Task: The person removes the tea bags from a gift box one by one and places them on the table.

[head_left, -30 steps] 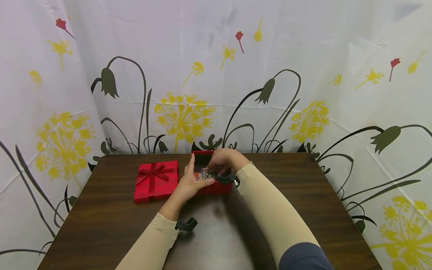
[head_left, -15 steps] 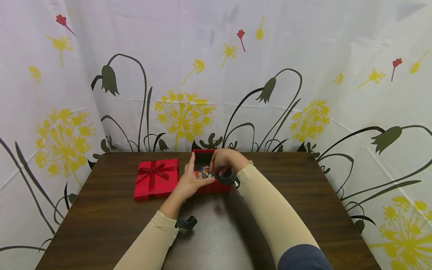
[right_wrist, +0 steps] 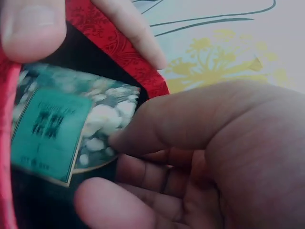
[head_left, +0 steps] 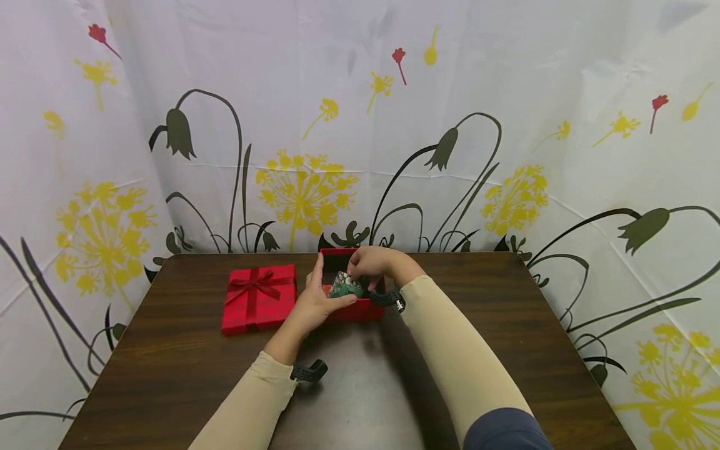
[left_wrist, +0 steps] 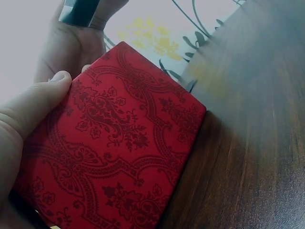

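Note:
An open red gift box (head_left: 354,312) stands near the table's far edge. My left hand (head_left: 314,305) grips its left front corner, the thumb along the front rim and the fingers up the left side. Dark scrollwork covers the box wall (left_wrist: 114,138) in the left wrist view. My right hand (head_left: 375,262) reaches in over the box and pinches a green packet with white flowers, like a tea bag sachet (head_left: 345,286). In the right wrist view the packet (right_wrist: 105,119) bears a green label with blurred lettering. An orange item (head_left: 326,289) shows beside it.
Left of the box lies its red lid (head_left: 239,317) with a dark red ribbon bow. A brown wooden table (head_left: 506,350) bears everything. Behind it hangs a white cloth (head_left: 360,125) printed with flowers.
The green packet now shows at the front of the box, where multicoloured prints showed before. My right hand has risen and shifted slightly right. The left hand stays on the box.

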Motion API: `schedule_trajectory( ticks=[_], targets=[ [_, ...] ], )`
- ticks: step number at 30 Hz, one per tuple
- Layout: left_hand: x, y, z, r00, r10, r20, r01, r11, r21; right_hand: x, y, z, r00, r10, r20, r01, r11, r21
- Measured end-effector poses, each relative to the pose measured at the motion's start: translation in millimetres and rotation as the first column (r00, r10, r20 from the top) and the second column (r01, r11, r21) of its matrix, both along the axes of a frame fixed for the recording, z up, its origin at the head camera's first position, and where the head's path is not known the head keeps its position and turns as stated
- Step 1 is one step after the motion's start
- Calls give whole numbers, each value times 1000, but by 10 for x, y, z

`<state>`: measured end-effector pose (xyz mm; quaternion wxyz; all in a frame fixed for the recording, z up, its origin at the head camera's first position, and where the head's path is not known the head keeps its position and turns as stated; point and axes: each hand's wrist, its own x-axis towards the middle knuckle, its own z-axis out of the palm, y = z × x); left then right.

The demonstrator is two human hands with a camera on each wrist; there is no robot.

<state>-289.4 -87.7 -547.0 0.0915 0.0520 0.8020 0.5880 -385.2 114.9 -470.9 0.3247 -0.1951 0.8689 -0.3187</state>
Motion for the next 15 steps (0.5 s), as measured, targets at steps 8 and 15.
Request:
schedule_trajectory(
  ticks=[8,15],
  targets=[
    [18,-2,-8,1000,4,-11,-4,1000,11,40,32,-22,998,-58,-29,57,997,-43],
    [5,-5,-4,1000,2,-6,-2,1000,6,68,71,-37,991,-129,-43,124,987,-104]
  ],
)
